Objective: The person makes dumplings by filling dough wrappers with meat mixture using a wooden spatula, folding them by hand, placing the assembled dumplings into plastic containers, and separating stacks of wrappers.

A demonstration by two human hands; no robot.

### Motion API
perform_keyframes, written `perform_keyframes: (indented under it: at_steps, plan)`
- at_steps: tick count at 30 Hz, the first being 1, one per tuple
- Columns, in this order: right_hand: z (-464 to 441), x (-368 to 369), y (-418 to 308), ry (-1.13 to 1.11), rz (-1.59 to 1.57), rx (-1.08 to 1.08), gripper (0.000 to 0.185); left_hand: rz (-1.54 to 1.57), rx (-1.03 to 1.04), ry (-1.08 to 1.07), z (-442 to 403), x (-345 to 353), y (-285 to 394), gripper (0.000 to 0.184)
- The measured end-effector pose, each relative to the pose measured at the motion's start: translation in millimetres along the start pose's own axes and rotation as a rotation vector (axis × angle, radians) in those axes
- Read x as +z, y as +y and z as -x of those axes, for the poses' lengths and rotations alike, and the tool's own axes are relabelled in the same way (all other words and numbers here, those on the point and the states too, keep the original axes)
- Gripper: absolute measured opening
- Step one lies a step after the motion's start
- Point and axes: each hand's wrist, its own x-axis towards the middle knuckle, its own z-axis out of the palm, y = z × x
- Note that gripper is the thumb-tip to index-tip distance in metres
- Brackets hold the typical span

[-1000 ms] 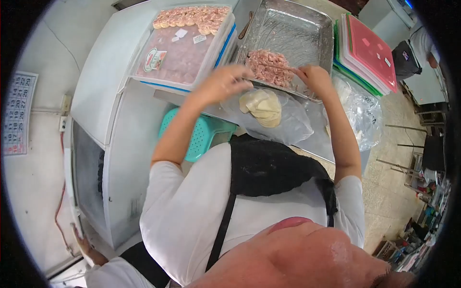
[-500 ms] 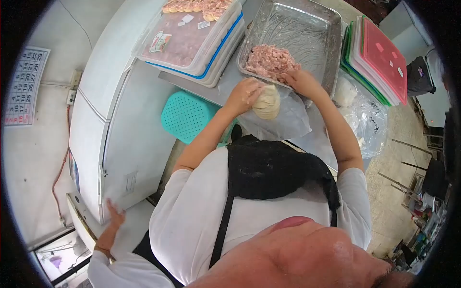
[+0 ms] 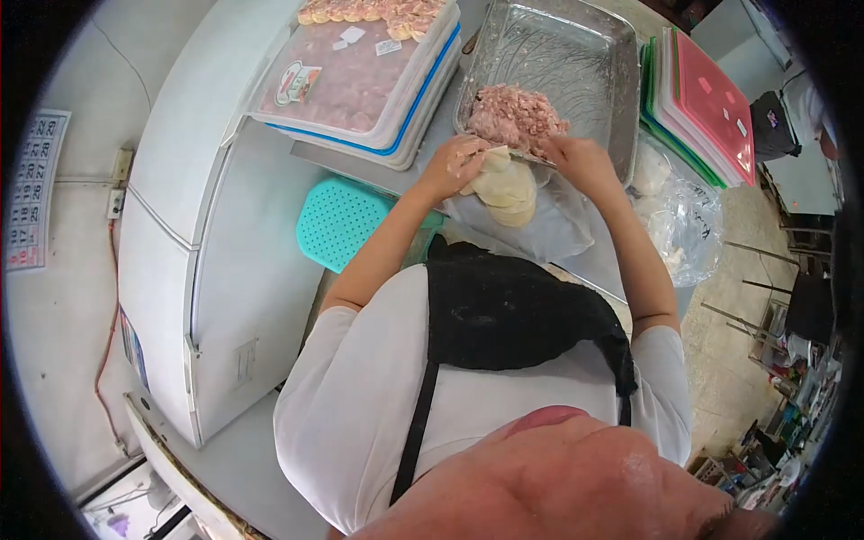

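Note:
My left hand (image 3: 453, 167) is closed, with bits of meat on its fingers, holding a pale round dough wrapper (image 3: 496, 160) at the fingertips. Right below it, a stack of yellowish dough wrappers (image 3: 507, 198) lies fanned out on a clear plastic sheet (image 3: 562, 225). My right hand (image 3: 580, 164) bends over the near rim of a metal tray (image 3: 621, 99), fingers drawn together beside a mound of ground meat (image 3: 513, 115). What those fingers hold, if anything, is hidden.
Lidded plastic boxes (image 3: 337, 85) of meat pieces stand stacked at the left, near a white refrigerator (image 3: 243, 270). A turquoise perforated stool (image 3: 340, 223) is below. Coloured lids or boards (image 3: 711, 99) and a clear plastic bag (image 3: 688, 225) lie at the right.
The wrapper stack has spread out and shifted slightly towards me. My right hand has moved a little right along the tray rim. Another person's arm at the lower left has left the view.

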Motion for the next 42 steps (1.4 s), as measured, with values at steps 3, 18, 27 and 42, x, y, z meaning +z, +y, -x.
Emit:
perform_keyframes:
  at_steps: [3,18,27,42]
  plan:
    - [-23,-14,-15,0.002,0.197,-0.019,0.030,-0.080,0.045,-0.045,-6,-7,11,0.028]
    - [3,11,-9,0.116,-0.789,0.453,0.035,1.111,-0.305,-0.203,-34,-35,9,0.037]
    - [17,-20,-18,0.199,-1.182,0.509,0.033,0.258,-0.186,-0.219,-63,-35,29,0.049]
    - [16,-13,-33,0.148,-1.215,0.453,0.035,1.973,-0.407,0.139,-80,-14,45,0.056]
